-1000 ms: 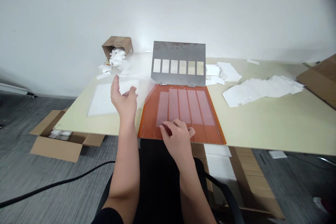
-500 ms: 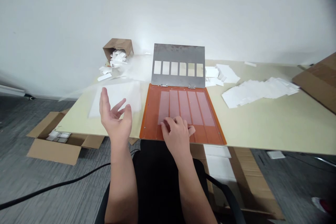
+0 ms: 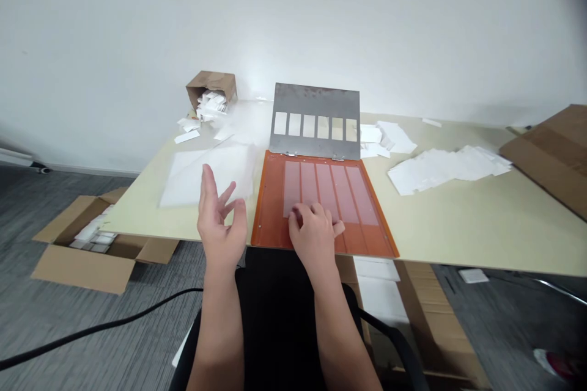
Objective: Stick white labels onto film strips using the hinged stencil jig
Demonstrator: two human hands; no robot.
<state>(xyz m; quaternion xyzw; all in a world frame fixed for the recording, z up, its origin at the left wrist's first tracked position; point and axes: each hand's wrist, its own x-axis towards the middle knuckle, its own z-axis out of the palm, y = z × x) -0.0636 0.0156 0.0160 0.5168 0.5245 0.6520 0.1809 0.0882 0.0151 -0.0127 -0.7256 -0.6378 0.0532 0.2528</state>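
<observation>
My left hand (image 3: 220,223) hangs open over the table's front edge, fingers spread, holding nothing. Just beyond it lies a white translucent sheet (image 3: 208,174). My right hand (image 3: 314,233) rests curled on an orange hinged board (image 3: 270,208), its fingertips on the lower ends of pale translucent strips (image 3: 323,186). Whether those fingers pinch anything is hidden. A grey steel plate (image 3: 316,111) with a row of several rectangular windows stands raised at the board's hinged far edge.
A tipped cardboard box (image 3: 211,87) spills white pieces at the back left. Loose white paper pieces (image 3: 444,170) lie right of the board. An open carton (image 3: 82,269) sits on the floor at left, with flattened cardboard (image 3: 550,159) at right.
My left hand has moved right toward the orange board, its fingers still spread. My right hand stays on the strips. The whole view has shifted slightly downward.
</observation>
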